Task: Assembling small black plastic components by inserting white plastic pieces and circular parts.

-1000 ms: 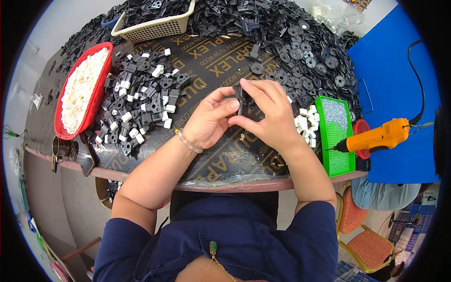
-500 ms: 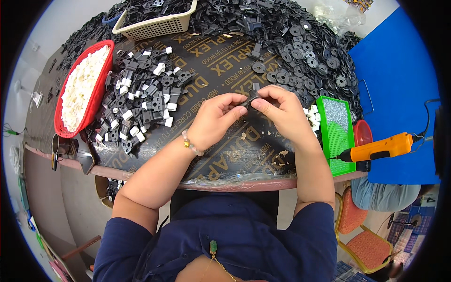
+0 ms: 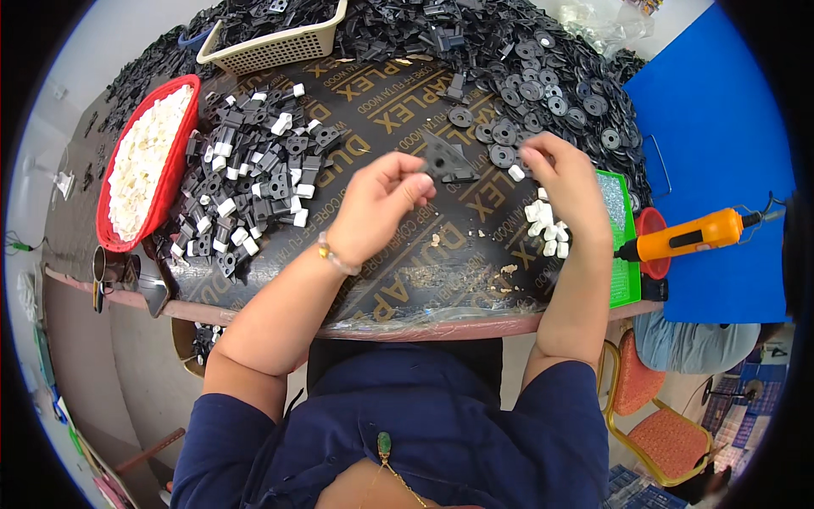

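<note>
While left hand (image 3: 379, 206) pinches black bracket (image 3: 446, 159), right hand (image 3: 561, 174) pinches nothing visible.

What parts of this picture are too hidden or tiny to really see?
- Head view: the left hand pinches a black plastic piece; its fingers hide the gripped edge.
- Whether the right hand holds a small white part is too small to tell.
- The cream basket is cut off by the top edge.

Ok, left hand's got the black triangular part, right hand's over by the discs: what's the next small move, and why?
Probably the right hand should pinch one part from the black discs or white blocks under its fingertips and carry it to the black triangular part. The left hand holds that part up off the board, seemingly waiting.
</note>
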Motion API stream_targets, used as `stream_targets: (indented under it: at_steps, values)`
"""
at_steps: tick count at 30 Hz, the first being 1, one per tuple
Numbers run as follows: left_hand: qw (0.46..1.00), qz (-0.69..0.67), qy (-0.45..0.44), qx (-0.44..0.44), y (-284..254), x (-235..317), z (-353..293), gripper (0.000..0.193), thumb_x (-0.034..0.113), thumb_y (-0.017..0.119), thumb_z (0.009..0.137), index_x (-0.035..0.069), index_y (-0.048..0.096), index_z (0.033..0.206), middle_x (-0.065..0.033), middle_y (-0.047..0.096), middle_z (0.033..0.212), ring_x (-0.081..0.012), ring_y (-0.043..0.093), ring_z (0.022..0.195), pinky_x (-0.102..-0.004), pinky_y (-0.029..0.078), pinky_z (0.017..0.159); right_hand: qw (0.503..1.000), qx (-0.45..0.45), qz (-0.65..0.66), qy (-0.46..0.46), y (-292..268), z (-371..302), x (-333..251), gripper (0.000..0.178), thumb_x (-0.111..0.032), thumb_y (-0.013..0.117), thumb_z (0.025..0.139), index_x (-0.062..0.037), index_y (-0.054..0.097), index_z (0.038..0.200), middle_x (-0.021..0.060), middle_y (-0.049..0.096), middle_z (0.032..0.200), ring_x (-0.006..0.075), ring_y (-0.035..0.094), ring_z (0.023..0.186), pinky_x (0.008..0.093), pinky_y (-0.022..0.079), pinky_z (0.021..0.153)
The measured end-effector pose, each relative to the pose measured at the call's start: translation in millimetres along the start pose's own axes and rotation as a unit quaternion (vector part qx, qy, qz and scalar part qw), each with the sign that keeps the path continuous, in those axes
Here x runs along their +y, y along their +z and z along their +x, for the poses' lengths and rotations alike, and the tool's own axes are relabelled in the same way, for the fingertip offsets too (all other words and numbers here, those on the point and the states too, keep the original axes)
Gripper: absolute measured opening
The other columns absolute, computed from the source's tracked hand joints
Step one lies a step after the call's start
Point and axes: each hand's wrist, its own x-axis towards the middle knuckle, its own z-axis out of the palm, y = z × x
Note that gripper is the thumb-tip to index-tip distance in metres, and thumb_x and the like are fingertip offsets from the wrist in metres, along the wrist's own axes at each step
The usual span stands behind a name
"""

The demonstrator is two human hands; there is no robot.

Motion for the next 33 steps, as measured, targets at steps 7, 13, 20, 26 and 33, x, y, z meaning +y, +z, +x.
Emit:
stream_targets:
  at_steps: [7,13,20,26,33]
  values:
    - [0.951,-0.296,-0.065,0.066,-15.2,-11.1,12.5,0.019,0.009,0.066,0.093,0.003,0.063,0.11,-0.0047,0.07,0.1,-0.0129,0.064,0.09,-0.0265,0.048,0.078,0.946,-0.11,-0.28,0.117,6.3,-3.0,40.1,0.028,-0.023,0.08,0.075,0.0028,0.07,0.081,0.0234,0.07,0.086,0.0399,0.068,0.087,0.0476,0.053,0.079]
    - [0.945,-0.32,-0.057,0.03,-17.9,-4.4,14.1,0.044,0.006,0.068,0.089,0.01,0.048,0.128,-0.0057,0.066,0.096,-0.0148,0.061,0.089,-0.0296,0.046,0.074,0.942,-0.121,-0.306,0.068,20.2,2.8,68.7,0.024,-0.01,0.079,0.071,0.002,0.067,0.088,0.0223,0.068,0.084,0.0403,0.066,0.084,0.046,0.052,0.076]
    - [0.959,-0.274,-0.032,0.059,-12.6,-5.5,12.7,0.051,-0.001,0.07,0.086,0.01,0.042,0.127,-0.0061,0.065,0.102,-0.0156,0.062,0.09,-0.0296,0.046,0.074,0.997,-0.03,0.071,0.023,30.2,2.9,12.2,0.013,-0.003,0.06,0.083,0.0,0.066,0.094,0.007,0.067,0.082,0.0129,0.063,0.075,0.0269,0.049,0.069]
    - [0.96,-0.27,-0.029,0.07,-9.5,-6.5,13.4,0.056,-0.003,0.072,0.085,0.009,0.045,0.133,-0.0054,0.065,0.105,-0.0136,0.063,0.091,-0.0283,0.051,0.073,0.891,-0.121,0.433,0.066,77.6,-7.9,-32.3,0.019,-0.001,0.062,0.09,0.0008,0.063,0.108,0.0024,0.063,0.098,0.0079,0.059,0.085,0.022,0.047,0.079]
    - [0.969,-0.221,0.021,0.104,-5.9,-6.3,12.2,0.057,-0.003,0.073,0.084,0.008,0.044,0.131,-0.0062,0.065,0.105,-0.0127,0.064,0.088,-0.027,0.053,0.07,0.886,-0.115,0.447,0.05,92.4,-14.1,-40.9,0.026,0.001,0.067,0.087,0.0008,0.061,0.112,0.0047,0.064,0.102,0.0112,0.063,0.094,0.025,0.051,0.088]
